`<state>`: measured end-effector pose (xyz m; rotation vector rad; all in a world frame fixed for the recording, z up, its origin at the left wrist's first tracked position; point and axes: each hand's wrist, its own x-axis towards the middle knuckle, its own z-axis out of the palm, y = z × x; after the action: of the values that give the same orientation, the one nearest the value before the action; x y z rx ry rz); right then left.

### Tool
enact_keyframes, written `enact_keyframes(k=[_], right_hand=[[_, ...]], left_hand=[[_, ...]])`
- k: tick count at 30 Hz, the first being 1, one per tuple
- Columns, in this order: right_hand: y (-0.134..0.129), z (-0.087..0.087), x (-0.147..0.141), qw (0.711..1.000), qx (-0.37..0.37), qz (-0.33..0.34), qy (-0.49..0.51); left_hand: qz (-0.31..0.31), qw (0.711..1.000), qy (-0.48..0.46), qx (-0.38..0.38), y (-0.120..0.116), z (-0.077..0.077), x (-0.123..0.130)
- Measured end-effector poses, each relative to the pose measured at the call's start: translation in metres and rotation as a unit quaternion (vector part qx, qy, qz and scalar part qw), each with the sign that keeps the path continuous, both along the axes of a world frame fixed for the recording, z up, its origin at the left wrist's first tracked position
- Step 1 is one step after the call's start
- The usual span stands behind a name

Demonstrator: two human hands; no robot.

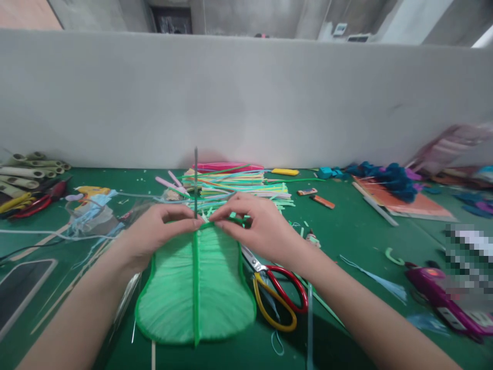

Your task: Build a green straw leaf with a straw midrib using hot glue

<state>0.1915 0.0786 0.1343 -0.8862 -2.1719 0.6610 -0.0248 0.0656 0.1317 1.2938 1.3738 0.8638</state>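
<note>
A green fabric fan [223, 288] with a darker green edging lies upside down in front of me. Along its middle runs a green strip, in line with a thin dark stick [195, 180] that rises past its far edge. My left hand [159, 231] pinches the far edge by the base of the stick, thumb and forefinger together. Just right of it, the fingertips of my right hand [260, 226] are pressed together on the same edge. Scissors [265, 268] with one red and one yellow handle lie partly beneath the fan's right side and my right hand.
Behind my hands lies a pile of coloured strips [231, 182]. At left are bamboo tubes [23, 172], pliers [50, 195], a yellow glue gun [92, 191] and a phone [23, 293]. A purple device [442, 298] and dark blue flowers [398, 180] lie right. A white partition [246, 97] stands behind.
</note>
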Motion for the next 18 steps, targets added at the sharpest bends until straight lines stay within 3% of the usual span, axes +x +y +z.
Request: enact_keyframes(k=[10,18], right_hand=[[-0.01,-0.016,0.013,0.985,-0.071,0.047,-0.151],[-0.009,-0.025,0.016,0.987,-0.08,0.044,-0.136]], left_hand=[[-0.074,0.989,-0.057,-0.113,-0.005,-0.046,0.009],[-0.089,0.985,-0.074,-0.129,-0.005,-0.057,0.009]])
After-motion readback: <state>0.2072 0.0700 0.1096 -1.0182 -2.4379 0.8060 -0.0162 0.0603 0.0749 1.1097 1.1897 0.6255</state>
